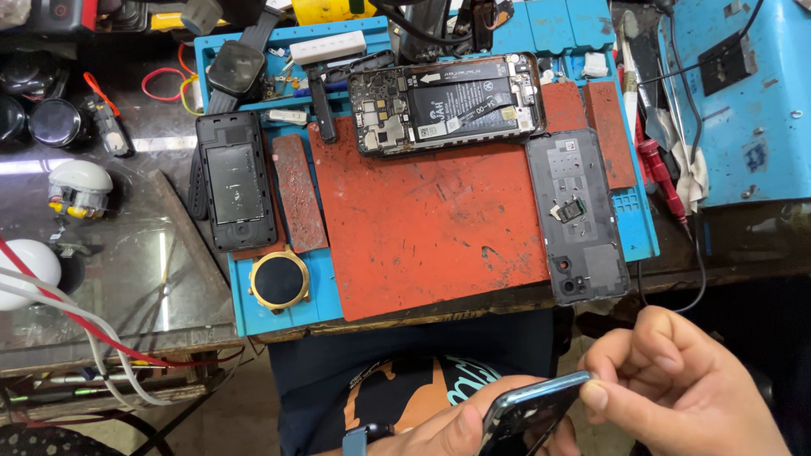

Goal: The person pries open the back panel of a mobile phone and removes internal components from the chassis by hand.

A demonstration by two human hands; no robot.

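Phone back cover (528, 414), dark and glossy with a blue-grey rim, sits tilted low over the lap, below the red repair mat (422, 236). Right hand (684, 388) pinches its upper corner; left hand (448, 431) grips its lower edge.

Both hands gripping blue phone (528, 414) below bench edge: left hand (448, 431) cradling underneath, right hand (676, 393) pinching top edge; opened phone (448, 103) lying on red mat (422, 228).

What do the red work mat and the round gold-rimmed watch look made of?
Red work mat: looks like soft rubber or silicone, matte, scuffed and nicked. Round watch: rim seems gold-toned metal with a slight sheen; its dark face looks glossy, probably glass.
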